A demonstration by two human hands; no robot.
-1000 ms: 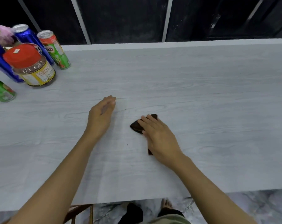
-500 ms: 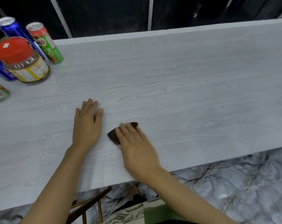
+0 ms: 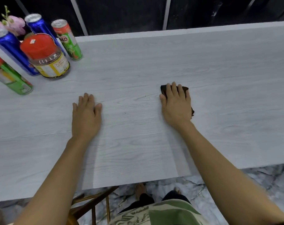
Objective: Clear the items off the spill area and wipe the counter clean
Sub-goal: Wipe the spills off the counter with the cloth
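Note:
A small dark brown cloth [image 3: 164, 90] lies on the pale wood-grain counter [image 3: 219, 82], mostly hidden under my right hand [image 3: 176, 103], which presses it flat with straight fingers. My left hand [image 3: 86, 114] rests palm down on the bare counter about a hand's width to the left of the cloth and holds nothing. At the counter's far left stand a red-lidded jar [image 3: 47, 57], a green Milo can [image 3: 67, 39], two blue cans [image 3: 11, 49] and another green can [image 3: 11, 77].
Pink flowers [image 3: 12, 25] stand behind the cans at the back left corner. Dark glass panels with pale frames run behind the counter. A wooden chair [image 3: 92, 202] sits under the near edge, above a marble floor.
My right hand has slid the cloth to the right, away from my left hand. The left hand stays flat on the counter. The view has shifted.

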